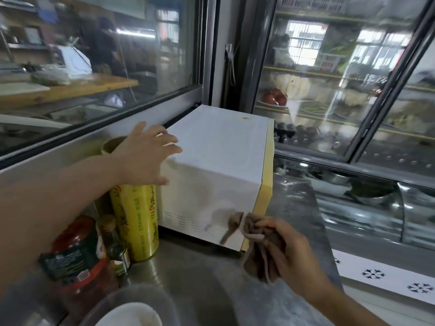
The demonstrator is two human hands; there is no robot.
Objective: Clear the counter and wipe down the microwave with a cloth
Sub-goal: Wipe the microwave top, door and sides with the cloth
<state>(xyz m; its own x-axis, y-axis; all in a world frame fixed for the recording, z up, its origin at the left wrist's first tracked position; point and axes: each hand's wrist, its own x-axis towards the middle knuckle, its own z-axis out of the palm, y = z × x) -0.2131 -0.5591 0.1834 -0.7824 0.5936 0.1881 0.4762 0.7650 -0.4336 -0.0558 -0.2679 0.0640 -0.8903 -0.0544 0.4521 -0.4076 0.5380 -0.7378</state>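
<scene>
Right hand (292, 250) lower right grips brown cloth (259, 252) against white microwave (219, 156) side at center; left hand (146, 156) fingers spread, holding nothing, at microwave's top-left edge.

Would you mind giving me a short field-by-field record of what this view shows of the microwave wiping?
microwave: white, on the steel counter
right hand: grips a brown cloth against the microwave's lower side, near the front corner
left hand: fingers spread, at the microwave's top edge
beside microwave: yellow cling film roll, small dark bottle, red-lidded jar
wiping: in progress, judging by the cloth's contact
</scene>
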